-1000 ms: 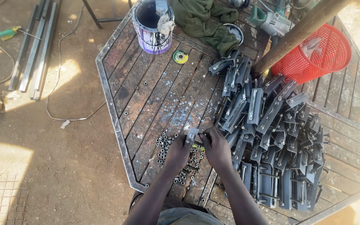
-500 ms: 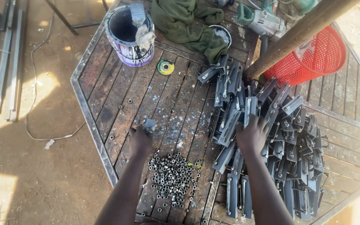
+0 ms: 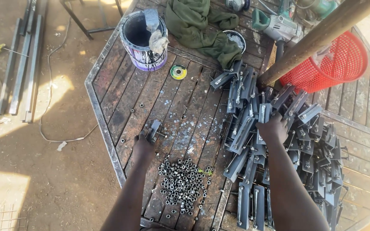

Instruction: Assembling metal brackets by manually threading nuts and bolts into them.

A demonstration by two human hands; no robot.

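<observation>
A weathered slatted wooden table (image 3: 120,102) with a metal rim stood on bare dirt in hard sunlight. The left hand (image 3: 143,144) had its fingers closed around a small grey metal bracket (image 3: 154,129) that lay on the slats near the table's left edge. The right hand (image 3: 272,128) pressed into the pile of brackets (image 3: 287,145); whether its fingers gripped one could not be told. The pieces looked stiff, weighty for their size and sharp at the edges, best taken by the flat sides. Below the left hand lay a heap of nuts (image 3: 183,185). Farther off stood a paint bucket (image 3: 143,38), a green cloth (image 3: 198,25) and a red basket (image 3: 335,60).
</observation>
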